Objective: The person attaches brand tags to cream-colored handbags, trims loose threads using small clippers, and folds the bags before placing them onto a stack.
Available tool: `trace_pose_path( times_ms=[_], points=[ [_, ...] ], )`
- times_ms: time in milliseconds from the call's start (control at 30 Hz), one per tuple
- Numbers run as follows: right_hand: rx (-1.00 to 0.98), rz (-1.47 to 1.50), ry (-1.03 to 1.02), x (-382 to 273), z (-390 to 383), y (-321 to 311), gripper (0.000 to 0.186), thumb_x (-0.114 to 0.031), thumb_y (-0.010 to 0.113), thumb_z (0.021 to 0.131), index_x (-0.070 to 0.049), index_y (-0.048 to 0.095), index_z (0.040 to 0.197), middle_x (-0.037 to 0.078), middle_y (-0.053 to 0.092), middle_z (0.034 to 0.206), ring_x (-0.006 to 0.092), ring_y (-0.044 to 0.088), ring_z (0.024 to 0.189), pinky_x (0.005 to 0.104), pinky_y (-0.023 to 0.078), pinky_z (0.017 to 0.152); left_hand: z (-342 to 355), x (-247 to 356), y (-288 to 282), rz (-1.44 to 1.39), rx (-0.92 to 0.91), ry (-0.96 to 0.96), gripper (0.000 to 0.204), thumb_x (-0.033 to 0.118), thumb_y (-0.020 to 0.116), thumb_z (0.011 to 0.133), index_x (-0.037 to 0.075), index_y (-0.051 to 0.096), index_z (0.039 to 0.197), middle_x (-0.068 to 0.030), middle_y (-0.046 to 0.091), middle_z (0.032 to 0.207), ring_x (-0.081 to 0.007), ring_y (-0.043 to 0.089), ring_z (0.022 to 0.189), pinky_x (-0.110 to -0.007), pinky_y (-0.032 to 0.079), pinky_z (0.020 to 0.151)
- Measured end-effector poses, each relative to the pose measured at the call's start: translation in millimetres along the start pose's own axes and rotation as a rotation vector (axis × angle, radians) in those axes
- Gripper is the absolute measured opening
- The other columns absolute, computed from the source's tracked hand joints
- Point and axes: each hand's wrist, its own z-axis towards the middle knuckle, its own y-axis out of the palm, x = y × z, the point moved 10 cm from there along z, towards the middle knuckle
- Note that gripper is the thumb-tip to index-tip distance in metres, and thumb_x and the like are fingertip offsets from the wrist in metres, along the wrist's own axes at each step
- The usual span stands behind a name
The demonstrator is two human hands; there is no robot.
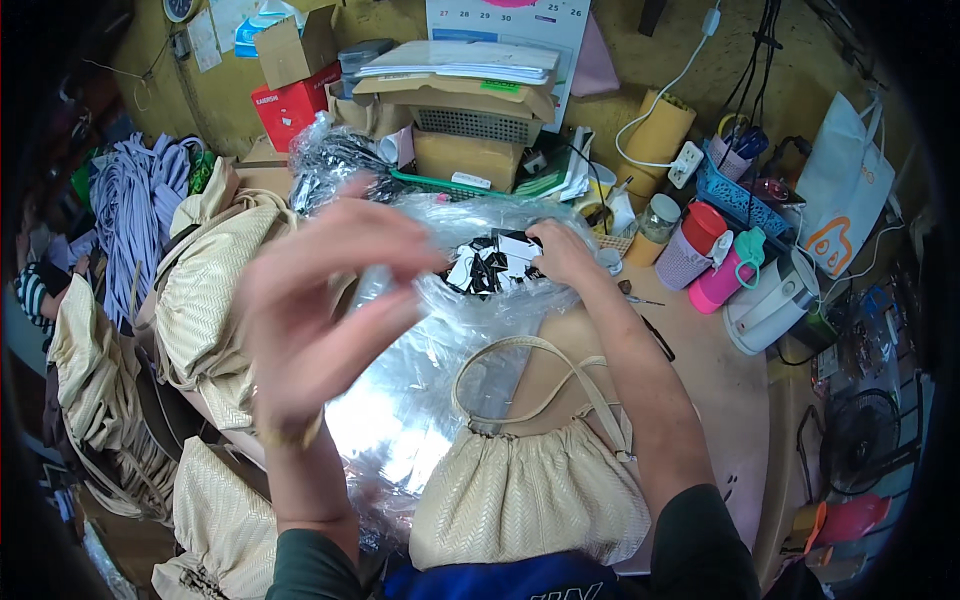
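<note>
My left hand (330, 300) is raised close to the camera, blurred by motion. Its thumb and fingers curve apart, and nothing shows between them. Further off, my right hand (565, 255) reaches to a pile of small black-and-white tags (490, 262) lying in clear plastic. Its fingers close at the pile's right edge on what looks like a white tag; the fingertips are partly hidden. A cream woven-pattern handbag (530, 495) with a gathered top lies just in front of me, its strap (510, 345) looped up onto the table between my forearms.
More cream bags (215, 310) are heaped at the left, beside a bundle of lilac straps (145, 215). A clear plastic sheet (390, 410) covers the table's middle. Bottles (710, 285), a white kettle (770, 305) and a black pen (658, 340) are on the right; boxes (465, 160) stand behind.
</note>
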Motion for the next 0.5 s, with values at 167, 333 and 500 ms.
trace_pose_path(
  times_ms=[167, 333, 500],
  points=[
    [-0.1, 0.067, -0.035, -49, -9, 3, 0.02, -0.005, 0.07, 0.073, -0.002, 0.071, 0.093, 0.018, 0.067, 0.102, 0.0355, 0.063, 0.102, 0.0413, 0.048, 0.091, -75, 99, -44, -0.186, 0.413, 0.366, 0.024, 0.005, 0.065, 0.086, 0.005, 0.066, 0.11, -0.0136, 0.065, 0.105, -0.0218, 0.062, 0.102, -0.043, 0.041, 0.101],
    [-0.138, 0.07, -0.005, -44, -18, 16, 0.018, -0.016, 0.079, 0.068, -0.003, 0.069, 0.076, 0.017, 0.069, 0.078, 0.0358, 0.067, 0.083, 0.0433, 0.053, 0.078, -60, 111, -29, -0.176, 0.39, 0.344, 0.022, 0.006, 0.065, 0.086, 0.005, 0.065, 0.108, -0.0115, 0.064, 0.103, -0.0214, 0.062, 0.099, -0.041, 0.043, 0.095],
    [-0.233, 0.071, 0.065, -38, -10, 37, 0.018, -0.017, 0.078, 0.071, -0.007, 0.069, 0.083, 0.014, 0.068, 0.088, 0.0323, 0.066, 0.089, 0.0408, 0.051, 0.079, -55, 123, -34, -0.134, 0.417, 0.344, 0.02, 0.007, 0.066, 0.086, 0.006, 0.063, 0.106, -0.0094, 0.064, 0.102, -0.0209, 0.062, 0.095, -0.039, 0.045, 0.089]
  ],
)
